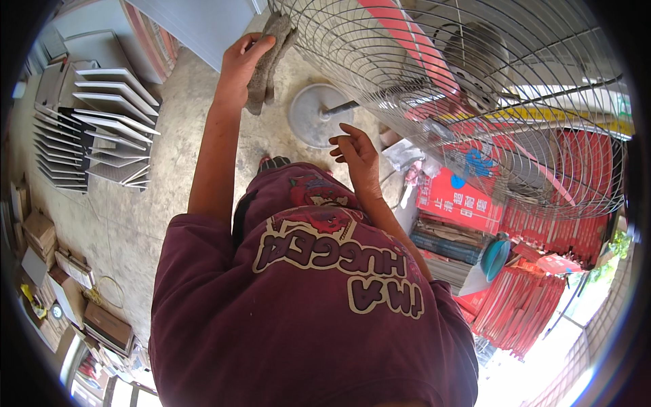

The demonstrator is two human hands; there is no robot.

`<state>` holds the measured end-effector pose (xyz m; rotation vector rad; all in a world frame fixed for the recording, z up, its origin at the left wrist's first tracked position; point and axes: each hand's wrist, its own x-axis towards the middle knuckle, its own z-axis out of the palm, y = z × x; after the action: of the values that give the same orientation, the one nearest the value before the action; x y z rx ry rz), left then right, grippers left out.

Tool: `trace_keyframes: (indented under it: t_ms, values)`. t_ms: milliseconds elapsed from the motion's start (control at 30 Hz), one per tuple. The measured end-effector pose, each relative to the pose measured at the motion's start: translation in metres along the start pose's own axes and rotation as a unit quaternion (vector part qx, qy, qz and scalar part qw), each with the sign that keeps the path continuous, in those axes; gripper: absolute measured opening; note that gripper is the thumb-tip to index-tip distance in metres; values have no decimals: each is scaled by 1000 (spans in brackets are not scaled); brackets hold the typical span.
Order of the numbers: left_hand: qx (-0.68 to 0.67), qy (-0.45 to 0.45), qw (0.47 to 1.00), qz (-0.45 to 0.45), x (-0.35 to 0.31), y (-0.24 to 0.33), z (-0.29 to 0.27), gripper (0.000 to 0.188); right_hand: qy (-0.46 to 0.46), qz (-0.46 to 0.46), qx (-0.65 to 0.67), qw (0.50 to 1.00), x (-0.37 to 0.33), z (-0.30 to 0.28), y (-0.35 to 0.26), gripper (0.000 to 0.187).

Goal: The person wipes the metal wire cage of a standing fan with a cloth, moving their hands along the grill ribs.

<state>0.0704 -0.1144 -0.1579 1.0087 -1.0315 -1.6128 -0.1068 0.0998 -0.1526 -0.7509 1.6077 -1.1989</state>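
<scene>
My left hand (239, 66) is closed around a folded grey-brown cloth (270, 62), gripping it between thumb and fingers beside the fan's wire guard. The cloth hangs down past my fingers and its lower part dangles over the floor. My right hand (358, 160) holds nothing; its index finger reaches out while the others are loosely bent. It hovers near the pole and round grey base (308, 121) of a large standing fan. The fan's wire cage (380, 64) fills the upper right, with a pink-red blade (413, 42) visible through it.
At the left, a rack holds several tilted sample boards (115, 102). Stacked boxes (41, 234) and boards line the lower left. On the right, red cartons (464, 200) and stacked red packages (519, 305) stand behind the fan. A pale blue-grey panel (203, 24) is ahead.
</scene>
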Motion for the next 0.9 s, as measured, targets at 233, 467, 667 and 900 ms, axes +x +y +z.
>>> trace_keyframes:
  t_ms: [233,467,667,900]
  values:
    - [-121,-92,980,129,-24,57,10,19,-13,-2,-2,1000,1,-1,0,34]
    - [-121,-66,988,71,-5,14,16,19,-11,-7,5,1000,0,-5,-1,34]
    - [-110,-9,993,-33,10,-38,17,27,-4,-4,6,1000,-3,-11,1,34]
    - [-82,25,986,-142,18,-91,22,31,2,0,-4,1000,-5,-19,3,34]
